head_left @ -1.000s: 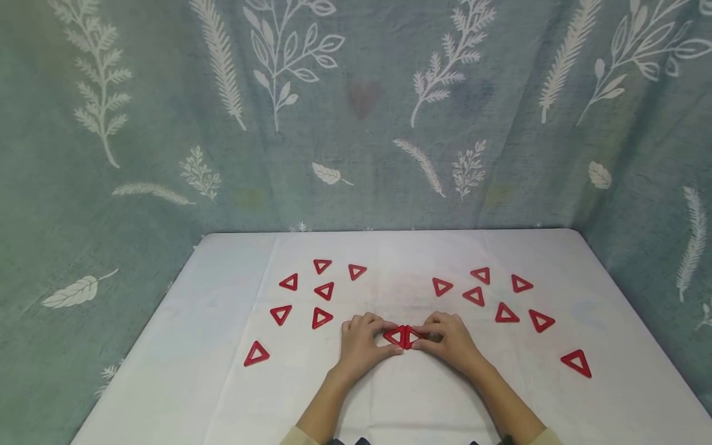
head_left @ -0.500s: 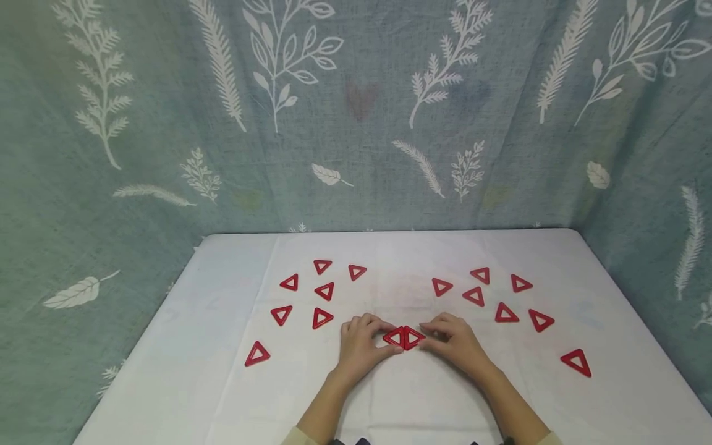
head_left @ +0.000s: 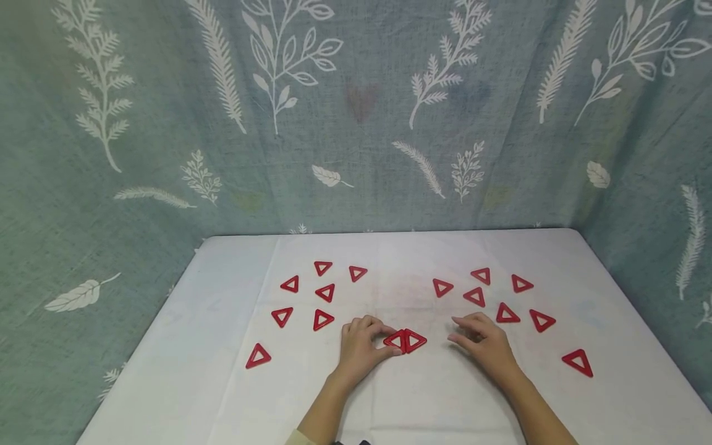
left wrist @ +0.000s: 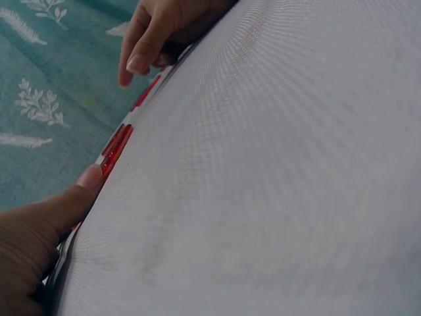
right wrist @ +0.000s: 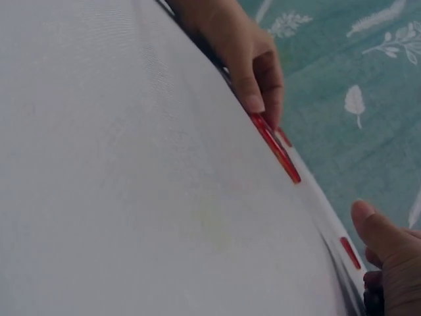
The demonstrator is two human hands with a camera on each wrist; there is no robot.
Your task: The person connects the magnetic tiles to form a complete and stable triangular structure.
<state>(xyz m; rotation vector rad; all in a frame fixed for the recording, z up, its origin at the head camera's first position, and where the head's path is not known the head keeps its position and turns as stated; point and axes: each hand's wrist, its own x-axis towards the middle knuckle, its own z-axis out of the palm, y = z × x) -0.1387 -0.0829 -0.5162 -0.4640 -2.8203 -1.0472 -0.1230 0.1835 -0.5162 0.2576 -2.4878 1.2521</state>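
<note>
Two red triangular frames lie flat on the white table, side against side, forming a diamond in the head view. My left hand pinches the left triangle between thumb and fingers at its outer corner. Beside it, the right triangle lies with no hand on it. My right hand hovers to the right of the pair, thumb and index finger parted and nothing between them. In the right wrist view the left hand's fingertips are at the end of the red pieces, seen edge-on.
Several more red triangles lie scattered on the left of the table, among them one near triangle. Several others lie on the right, the nearest being a larger-looking triangle. A green leaf-patterned cloth hangs behind the white table.
My right hand has let go of the right triangle and drawn away to the right. My left hand has stayed on the left triangle, and the pair lies where it was.
</note>
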